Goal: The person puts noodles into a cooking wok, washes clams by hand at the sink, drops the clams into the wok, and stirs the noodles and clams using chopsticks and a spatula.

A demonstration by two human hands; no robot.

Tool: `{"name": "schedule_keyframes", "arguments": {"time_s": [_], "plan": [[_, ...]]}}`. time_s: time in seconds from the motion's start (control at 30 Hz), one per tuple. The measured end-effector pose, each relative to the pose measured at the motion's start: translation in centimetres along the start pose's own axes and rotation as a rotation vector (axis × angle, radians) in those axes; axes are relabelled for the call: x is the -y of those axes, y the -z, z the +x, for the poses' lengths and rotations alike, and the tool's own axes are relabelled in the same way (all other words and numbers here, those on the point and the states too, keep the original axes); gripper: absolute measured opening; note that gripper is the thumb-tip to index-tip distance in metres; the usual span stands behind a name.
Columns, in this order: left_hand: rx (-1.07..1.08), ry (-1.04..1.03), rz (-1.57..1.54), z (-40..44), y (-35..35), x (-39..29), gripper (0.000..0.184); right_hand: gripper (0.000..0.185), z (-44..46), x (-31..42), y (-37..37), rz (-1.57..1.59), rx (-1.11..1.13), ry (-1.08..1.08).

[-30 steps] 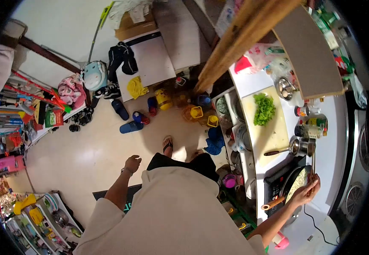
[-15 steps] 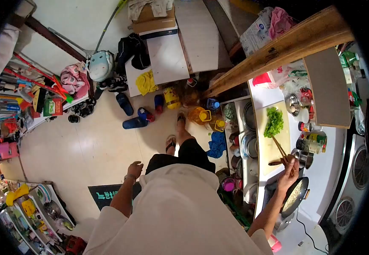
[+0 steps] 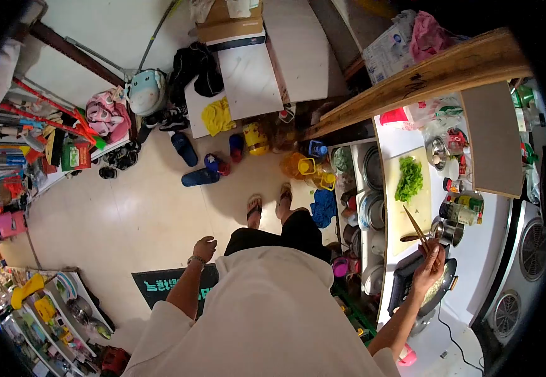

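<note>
My right hand (image 3: pixel 432 261) is closed around a pair of wooden chopsticks (image 3: pixel 415 224), their tips pointing over the pale cutting board (image 3: pixel 419 210). Green lettuce (image 3: pixel 409 178) lies on the board, just beyond the tips and apart from them. Under my right hand and wrist is a black pan (image 3: pixel 452 274) with pale food in it, partly hidden. Next to the chopsticks are a metal pot (image 3: pixel 452 233) and a dark handle (image 3: pixel 409 238) at the board's edge. My left hand (image 3: pixel 204 249) hangs over the floor, holding nothing, its fingers loosely apart.
A metal bowl (image 3: pixel 437 152), a bottle (image 3: pixel 464 214) and jars line the counter's back. A wooden beam (image 3: pixel 411 85) crosses above its far end. Oil jugs (image 3: pixel 299 165), a blue bag (image 3: pixel 322 208) and slippers (image 3: pixel 200 176) are on the floor. A dark mat (image 3: pixel 150 286) lies left of me.
My right hand has shifted slightly toward me and downward, and the chopstick tips have come away from the lettuce. My right foot has drawn back beside the left.
</note>
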State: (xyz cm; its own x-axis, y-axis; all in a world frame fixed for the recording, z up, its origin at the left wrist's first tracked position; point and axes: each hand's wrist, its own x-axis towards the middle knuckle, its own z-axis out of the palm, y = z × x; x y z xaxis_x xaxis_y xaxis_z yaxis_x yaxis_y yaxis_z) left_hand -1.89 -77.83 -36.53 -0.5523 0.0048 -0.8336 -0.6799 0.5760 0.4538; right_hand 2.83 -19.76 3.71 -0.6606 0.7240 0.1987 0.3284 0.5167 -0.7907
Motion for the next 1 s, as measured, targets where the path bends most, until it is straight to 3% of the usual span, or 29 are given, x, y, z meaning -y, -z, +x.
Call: {"name": "schedule_keyframes", "arguments": {"time_s": [0.07,0.33,0.47,0.63,0.7,0.73,0.83,0.87,0.93,1.0], "plan": [[0.060,-0.160,0.107,1.1,0.0,-0.1,0.040,0.030,-0.4,-0.2,0.1,0.000,0.011,-0.001],[0.103,-0.080,0.037,1.4,0.0,-3.3,0.041,0.031,-5.1,-3.8,1.0,0.047,-0.035,-0.214],[0.145,-0.151,0.038,2.1,-0.1,-3.3,0.040,0.030,-6.2,-4.2,0.8,0.049,-0.038,-0.250],[0.126,-0.062,-0.034,1.0,0.2,-3.6,0.038,0.034,-5.5,-2.7,0.3,0.047,-0.047,-0.200],[0.193,-0.373,0.342,1.7,0.6,-1.8,0.035,0.033,-5.0,-1.8,0.4,0.036,-0.038,-0.174],[0.197,-0.373,0.344,2.3,0.5,-0.9,0.035,0.032,-5.0,-1.5,0.6,0.021,-0.028,-0.153],[0.129,-0.007,0.112,2.6,0.5,-0.9,0.041,0.033,-5.8,-1.7,0.9,0.002,-0.048,-0.161],[0.133,-0.013,0.117,3.3,0.7,-0.2,0.041,0.034,-6.1,-1.9,1.0,0.000,-0.065,-0.170],[0.160,-0.271,0.458,3.2,1.4,-0.1,0.040,0.035,-6.8,-2.2,1.2,-0.010,-0.100,-0.175],[0.142,-0.155,0.327,2.9,1.4,-0.6,0.040,0.036,-7.7,-3.2,1.5,0.001,-0.105,-0.193]]}}
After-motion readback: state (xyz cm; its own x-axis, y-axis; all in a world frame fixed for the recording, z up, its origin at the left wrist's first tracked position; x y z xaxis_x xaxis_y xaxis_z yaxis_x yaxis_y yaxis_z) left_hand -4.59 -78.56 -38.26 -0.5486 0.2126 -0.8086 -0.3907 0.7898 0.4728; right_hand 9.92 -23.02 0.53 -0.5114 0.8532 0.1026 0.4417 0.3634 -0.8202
